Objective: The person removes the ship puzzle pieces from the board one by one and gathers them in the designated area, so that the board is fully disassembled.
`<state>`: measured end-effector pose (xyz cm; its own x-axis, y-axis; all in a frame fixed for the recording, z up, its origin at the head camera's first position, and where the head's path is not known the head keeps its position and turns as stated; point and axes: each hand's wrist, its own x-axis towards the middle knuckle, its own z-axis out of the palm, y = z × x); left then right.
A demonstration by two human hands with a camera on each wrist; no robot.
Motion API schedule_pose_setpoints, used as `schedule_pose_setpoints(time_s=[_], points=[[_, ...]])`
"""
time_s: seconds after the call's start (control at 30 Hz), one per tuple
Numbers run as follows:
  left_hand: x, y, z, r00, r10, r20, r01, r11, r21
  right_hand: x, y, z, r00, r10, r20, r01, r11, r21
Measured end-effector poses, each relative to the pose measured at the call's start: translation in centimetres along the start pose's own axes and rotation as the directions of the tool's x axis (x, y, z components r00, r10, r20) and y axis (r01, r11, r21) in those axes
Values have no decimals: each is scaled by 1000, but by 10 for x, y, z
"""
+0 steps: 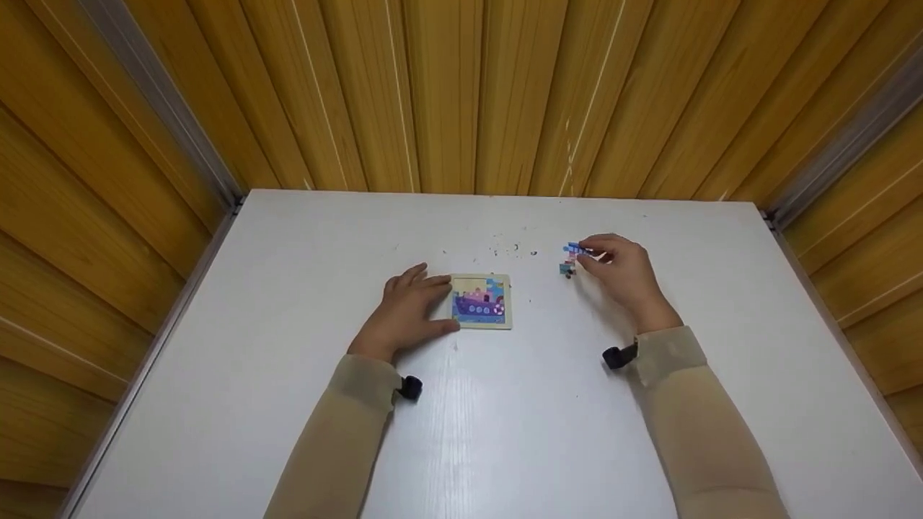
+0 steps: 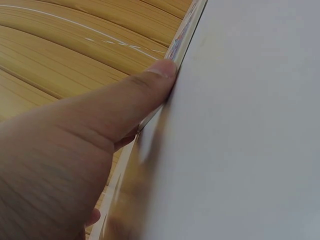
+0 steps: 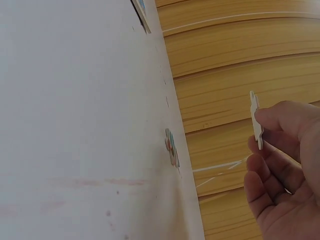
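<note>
A small square jigsaw puzzle (image 1: 479, 306) with a purple ship picture lies in a pale tray frame (image 1: 508, 317) near the table's middle. My left hand (image 1: 411, 310) rests at its left side, fingers spread, index finger by the upper corner and thumb by the lower one. In the left wrist view the thumb (image 2: 135, 97) touches the tray's edge. Off to the right, my right hand (image 1: 620, 270) pinches a thin jigsaw piece (image 3: 256, 120) between thumb and fingers, above the table. Below it lie a few loose jigsaw pieces (image 3: 171, 148), partly overlapping in view; their number is unclear.
The white table (image 1: 288, 288) carries small dark specks (image 1: 515, 247) beyond the tray. Yellow wood-look panels (image 1: 447, 94) stand behind its far edge and at both sides. Each wrist wears a small black camera (image 1: 411, 388).
</note>
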<state>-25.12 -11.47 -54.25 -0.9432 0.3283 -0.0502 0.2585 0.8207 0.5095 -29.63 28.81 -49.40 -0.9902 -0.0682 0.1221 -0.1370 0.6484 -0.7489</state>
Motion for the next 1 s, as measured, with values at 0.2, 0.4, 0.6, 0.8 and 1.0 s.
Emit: schedule_pose_setpoints(time_s=[0.2,0.4,0.6,0.8,1.0], points=[[0,-1,1,1000,22,1,-22,1000,10,0,15,-7,998,57,10,-57,998,13],[-2,-2,-2,1000,24,5,-24,1000,5,1,26,-11,997,77,22,-78,997,25],[-2,-2,-1,1000,15,4,-15,1000,-10,2,35,-15,985,158,63,-160,986,42],[-1,-1,-1,1000,14,-9,-14,1000,3,2,41,-20,976,197,92,-202,978,56],[-1,0,0,1000,-3,-1,3,1000,1,1,44,-19,961,251,114,-257,966,39]])
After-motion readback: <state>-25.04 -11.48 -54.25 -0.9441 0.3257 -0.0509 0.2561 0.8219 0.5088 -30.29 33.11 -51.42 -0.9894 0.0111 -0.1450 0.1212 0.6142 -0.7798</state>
